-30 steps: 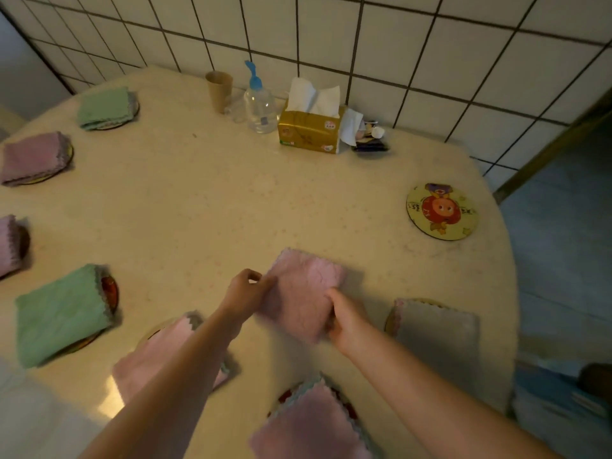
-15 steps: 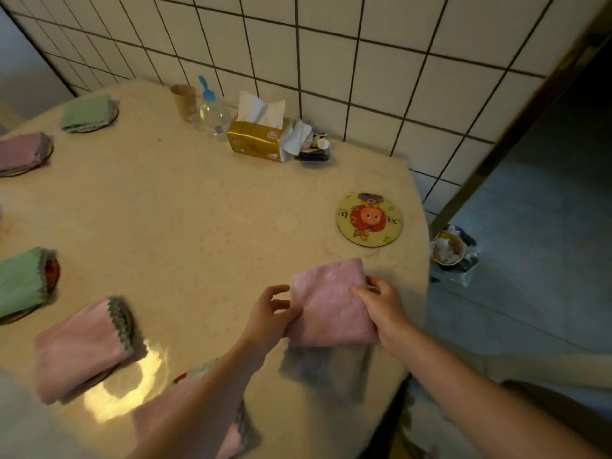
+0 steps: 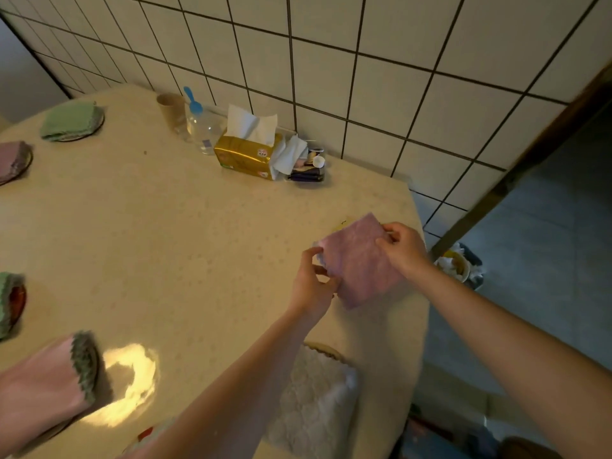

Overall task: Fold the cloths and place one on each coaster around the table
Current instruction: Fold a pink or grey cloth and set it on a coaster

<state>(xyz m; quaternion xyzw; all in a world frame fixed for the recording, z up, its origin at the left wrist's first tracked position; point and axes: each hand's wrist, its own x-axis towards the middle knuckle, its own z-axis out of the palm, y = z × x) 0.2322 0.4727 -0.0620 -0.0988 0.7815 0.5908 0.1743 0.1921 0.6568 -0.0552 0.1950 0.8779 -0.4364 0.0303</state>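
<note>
While white tissue juts from the gold tissue box, both hands pinching the pink cloth.

Single head-worn view, looking forward and down, close over table edge

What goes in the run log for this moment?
step: placing cloth | left hand: pinches folded pink cloth | right hand: pinches cloth's far edge | cloth: near table's right edge
</note>
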